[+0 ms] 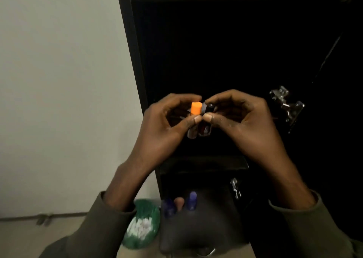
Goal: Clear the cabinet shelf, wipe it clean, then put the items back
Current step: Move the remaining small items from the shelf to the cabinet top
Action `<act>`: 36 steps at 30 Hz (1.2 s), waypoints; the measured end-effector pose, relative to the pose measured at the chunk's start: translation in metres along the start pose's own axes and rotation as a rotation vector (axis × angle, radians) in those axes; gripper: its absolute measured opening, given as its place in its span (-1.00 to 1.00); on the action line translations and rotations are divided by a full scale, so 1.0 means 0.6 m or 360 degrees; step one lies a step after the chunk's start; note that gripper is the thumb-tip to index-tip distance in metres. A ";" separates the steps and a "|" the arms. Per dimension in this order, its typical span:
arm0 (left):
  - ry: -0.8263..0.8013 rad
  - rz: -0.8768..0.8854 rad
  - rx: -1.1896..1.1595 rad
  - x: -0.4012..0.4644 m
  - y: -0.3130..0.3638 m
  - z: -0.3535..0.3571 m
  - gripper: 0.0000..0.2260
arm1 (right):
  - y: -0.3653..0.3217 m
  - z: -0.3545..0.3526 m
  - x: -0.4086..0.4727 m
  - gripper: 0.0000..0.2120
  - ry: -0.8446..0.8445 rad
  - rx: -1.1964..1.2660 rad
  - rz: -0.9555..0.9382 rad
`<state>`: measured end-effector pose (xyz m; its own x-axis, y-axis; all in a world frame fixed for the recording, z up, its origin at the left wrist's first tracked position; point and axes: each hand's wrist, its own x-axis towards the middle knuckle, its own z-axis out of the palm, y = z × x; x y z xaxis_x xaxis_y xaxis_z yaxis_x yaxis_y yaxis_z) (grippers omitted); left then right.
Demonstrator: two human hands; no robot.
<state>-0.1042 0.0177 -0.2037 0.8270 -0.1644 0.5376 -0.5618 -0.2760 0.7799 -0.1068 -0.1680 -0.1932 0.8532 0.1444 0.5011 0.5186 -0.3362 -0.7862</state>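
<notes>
Both hands are raised in front of the dark open cabinet (216,41). My left hand (167,124) pinches a small tube with an orange cap (195,108) between thumb and forefinger. My right hand (241,120) pinches a small dark item (208,108) right beside that cap; what it is cannot be made out. The lower ends of a pale tube (191,134) and a dark one (204,132) show below the fingers. The shelf edge (204,165) lies below the hands. The cabinet's inside is too dark to see.
A metal hinge (286,104) sits on the cabinet's right side, a smaller one (235,187) lower down. On the floor lie a green bag with white bits (143,226), two blue-capped items (191,200) and a dark shape (196,228). A pale wall (59,80) stands left.
</notes>
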 end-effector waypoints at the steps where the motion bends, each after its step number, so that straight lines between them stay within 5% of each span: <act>1: -0.0020 -0.0077 -0.0005 -0.024 -0.023 0.007 -0.68 | 0.020 0.015 -0.019 -0.76 -0.0042 0.0024 0.0115; 11: -0.0108 -0.0789 0.0086 -0.236 -0.245 0.083 -0.73 | 0.240 0.144 -0.188 -0.73 -0.0321 -0.0029 0.0742; 17: -0.0089 -0.0967 0.0263 -0.312 -0.331 0.104 -0.91 | 0.341 0.190 -0.256 -0.79 -0.0405 -0.0115 0.0960; 21: -0.0127 -0.1049 0.0461 -0.376 -0.382 0.126 -0.92 | 0.373 0.222 -0.290 -0.95 -0.0298 -0.0420 0.0940; 24: -0.0146 -0.1067 0.0538 -0.410 -0.395 0.148 -0.89 | 0.404 0.228 -0.313 -0.91 -0.0636 -0.0549 0.1009; 36: -0.0628 -0.1292 0.0665 -0.410 -0.443 0.169 -0.85 | 0.460 0.251 -0.333 -0.86 -0.1068 -0.0726 0.0898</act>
<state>-0.1564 0.0356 -0.5755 0.9477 -0.0603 -0.3134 0.1668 -0.7435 0.6476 -0.1260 -0.1497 -0.5650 0.8963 0.3029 -0.3239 0.0758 -0.8242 -0.5611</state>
